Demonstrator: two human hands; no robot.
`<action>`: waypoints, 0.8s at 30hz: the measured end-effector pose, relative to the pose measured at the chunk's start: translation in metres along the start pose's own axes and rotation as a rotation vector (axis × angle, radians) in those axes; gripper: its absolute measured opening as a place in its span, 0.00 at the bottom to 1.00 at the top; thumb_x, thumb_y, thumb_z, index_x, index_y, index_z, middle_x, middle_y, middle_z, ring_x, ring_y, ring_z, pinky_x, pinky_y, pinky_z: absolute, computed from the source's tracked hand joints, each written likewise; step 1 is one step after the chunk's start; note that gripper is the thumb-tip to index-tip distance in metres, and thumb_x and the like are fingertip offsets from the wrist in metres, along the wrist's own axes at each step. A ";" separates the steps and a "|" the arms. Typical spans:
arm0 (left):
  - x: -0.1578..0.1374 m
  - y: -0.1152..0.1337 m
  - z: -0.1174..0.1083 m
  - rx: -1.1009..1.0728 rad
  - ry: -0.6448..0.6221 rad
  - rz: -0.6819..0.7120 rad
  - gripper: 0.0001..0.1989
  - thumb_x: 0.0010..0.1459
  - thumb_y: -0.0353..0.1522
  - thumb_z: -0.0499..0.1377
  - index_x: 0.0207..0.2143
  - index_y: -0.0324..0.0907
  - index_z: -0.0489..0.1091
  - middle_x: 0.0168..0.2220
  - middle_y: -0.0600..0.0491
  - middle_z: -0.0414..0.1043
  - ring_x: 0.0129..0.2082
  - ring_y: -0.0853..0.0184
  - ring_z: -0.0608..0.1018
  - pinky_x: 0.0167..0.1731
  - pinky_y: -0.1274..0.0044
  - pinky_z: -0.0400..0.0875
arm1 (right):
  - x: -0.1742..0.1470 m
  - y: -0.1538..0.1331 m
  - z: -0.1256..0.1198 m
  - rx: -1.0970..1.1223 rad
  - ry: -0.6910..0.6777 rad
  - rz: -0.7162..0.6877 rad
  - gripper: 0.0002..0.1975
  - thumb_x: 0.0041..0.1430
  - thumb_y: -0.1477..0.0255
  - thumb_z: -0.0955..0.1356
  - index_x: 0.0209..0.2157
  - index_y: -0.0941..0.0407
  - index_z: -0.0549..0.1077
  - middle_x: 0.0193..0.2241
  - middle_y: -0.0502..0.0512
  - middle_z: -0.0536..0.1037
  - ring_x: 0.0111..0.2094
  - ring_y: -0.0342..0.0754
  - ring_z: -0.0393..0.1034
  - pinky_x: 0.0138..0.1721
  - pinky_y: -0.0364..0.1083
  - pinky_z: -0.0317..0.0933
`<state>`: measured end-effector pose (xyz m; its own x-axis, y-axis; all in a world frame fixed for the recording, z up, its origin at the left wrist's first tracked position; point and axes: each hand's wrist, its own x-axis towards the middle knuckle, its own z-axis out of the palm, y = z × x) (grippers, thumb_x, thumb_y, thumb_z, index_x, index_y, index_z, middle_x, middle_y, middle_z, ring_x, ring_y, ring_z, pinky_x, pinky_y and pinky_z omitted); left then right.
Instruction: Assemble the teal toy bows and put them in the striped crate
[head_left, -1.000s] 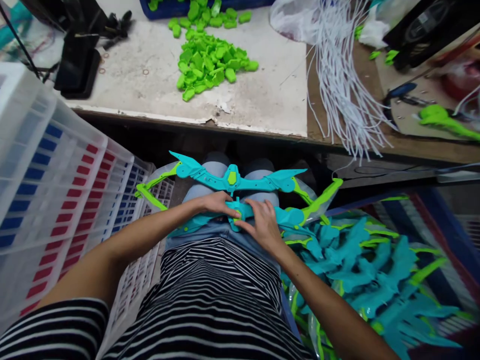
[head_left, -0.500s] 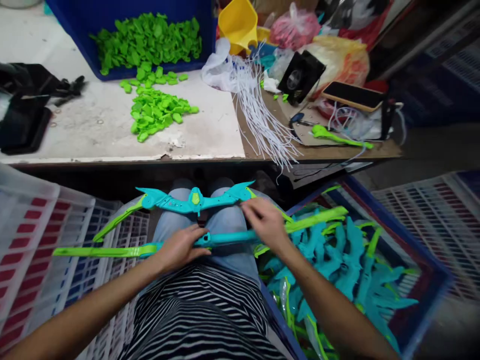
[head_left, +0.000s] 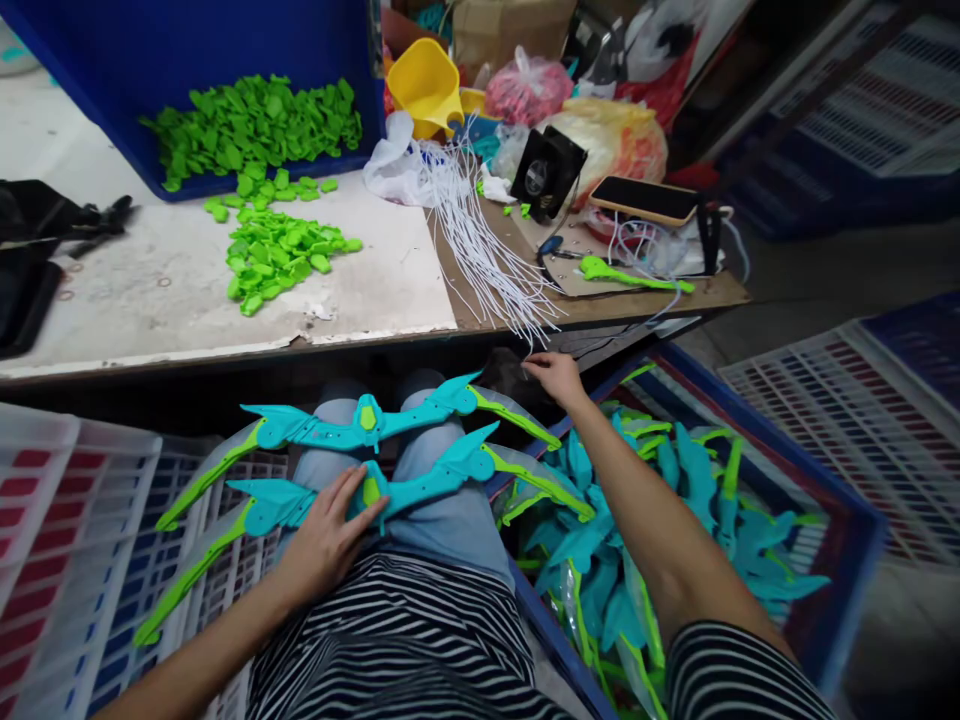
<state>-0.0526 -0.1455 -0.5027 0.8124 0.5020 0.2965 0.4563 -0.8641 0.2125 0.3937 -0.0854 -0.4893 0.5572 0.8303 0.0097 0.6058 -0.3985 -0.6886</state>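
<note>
Two turquoise toy bows with lime-green limbs lie across my lap. My left hand (head_left: 326,540) grips the nearer toy bow (head_left: 439,480) around its middle, beside the green centre piece. The farther toy bow (head_left: 412,418) rests on my knees, untouched. At the table's front edge, my right hand (head_left: 556,378) pinches the end of a white cord from the bundle of white cords (head_left: 487,240) hanging over the edge. A loose pile of small green plastic pieces (head_left: 277,250) lies on the tabletop.
A blue bin (head_left: 67,90) with green pieces is tipped on the table (head_left: 375,280). To my right stands a blue crate (head_left: 855,560) full of turquoise and green bows; a white crate (head_left: 97,500) is at left. A phone (head_left: 645,198) and small fan (head_left: 547,170) sit back right.
The nearer bow has turned so its broad face shows, with my left hand at its middle. My right hand has left it and moved forward to the cord ends.
</note>
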 end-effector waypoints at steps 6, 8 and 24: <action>0.042 0.046 -0.011 -0.357 -0.001 -0.035 0.12 0.61 0.30 0.53 0.46 0.39 0.71 0.47 0.42 0.71 0.47 0.60 0.73 0.47 0.68 0.71 | -0.027 0.001 -0.017 0.094 -0.053 -0.007 0.07 0.45 0.68 0.71 0.23 0.58 0.74 0.20 0.52 0.75 0.23 0.42 0.65 0.28 0.43 0.58; 0.065 0.065 -0.003 -0.578 -0.175 -0.076 0.12 0.61 0.32 0.53 0.43 0.39 0.72 0.43 0.46 0.74 0.43 0.64 0.76 0.44 0.72 0.72 | -0.056 0.006 -0.033 0.141 -0.098 0.014 0.10 0.44 0.64 0.71 0.23 0.58 0.73 0.18 0.50 0.74 0.21 0.42 0.64 0.25 0.43 0.58; 0.165 0.161 0.112 -1.410 -0.825 -0.917 0.03 0.55 0.25 0.58 0.32 0.36 0.72 0.21 0.57 0.70 0.19 0.75 0.71 0.24 0.83 0.65 | -0.239 0.064 -0.040 0.425 0.317 0.330 0.21 0.36 0.52 0.74 0.23 0.55 0.72 0.20 0.50 0.75 0.23 0.45 0.67 0.27 0.46 0.64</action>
<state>0.1957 -0.2063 -0.5238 0.6645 0.2180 -0.7148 0.5486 0.5073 0.6646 0.3224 -0.3249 -0.5065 0.8572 0.5082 -0.0828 0.1305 -0.3699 -0.9198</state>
